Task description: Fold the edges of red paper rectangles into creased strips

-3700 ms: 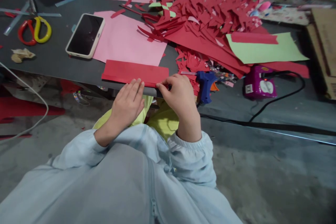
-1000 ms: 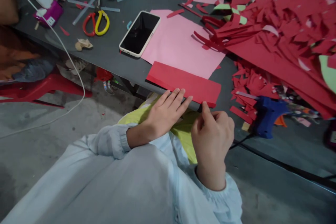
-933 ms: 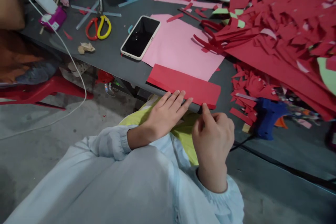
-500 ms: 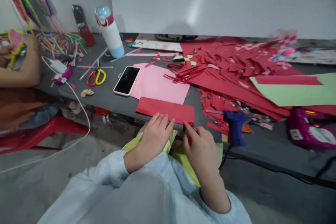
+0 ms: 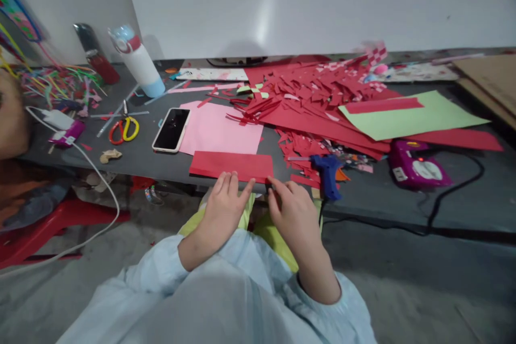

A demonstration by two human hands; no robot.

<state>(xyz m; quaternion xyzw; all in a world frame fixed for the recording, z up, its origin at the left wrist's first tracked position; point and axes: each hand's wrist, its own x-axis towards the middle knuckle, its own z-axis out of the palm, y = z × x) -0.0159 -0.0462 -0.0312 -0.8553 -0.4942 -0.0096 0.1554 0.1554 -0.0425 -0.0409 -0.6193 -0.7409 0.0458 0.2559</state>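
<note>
A red paper strip (image 5: pixel 234 163) lies along the table's front edge, partly over a pink sheet (image 5: pixel 223 129). Its near edge shows a narrow folded band. My left hand (image 5: pixel 223 207) rests with fingers spread on that near edge, thumb pointing right. At the strip's right front corner, the fingertips of my right hand (image 5: pixel 292 212) touch the paper; the fingers are bent and somewhat apart. Left of the strip lies a phone (image 5: pixel 171 129). A blue glue gun (image 5: pixel 328 174) lies right of my right hand.
Red-and-yellow scissors (image 5: pixel 124 129), a bottle (image 5: pixel 139 64) and a purple device (image 5: pixel 66 133) with a white cable stand left. Red paper scraps (image 5: pixel 298 91), a green sheet (image 5: pixel 419 118) and a purple box (image 5: pixel 419 166) lie right. Another person's arm (image 5: pixel 12 113) shows far left.
The view has turned right, so the table's things sit farther left. My left hand stays on the strip; the fingers of my right hand have opened a little at its corner.
</note>
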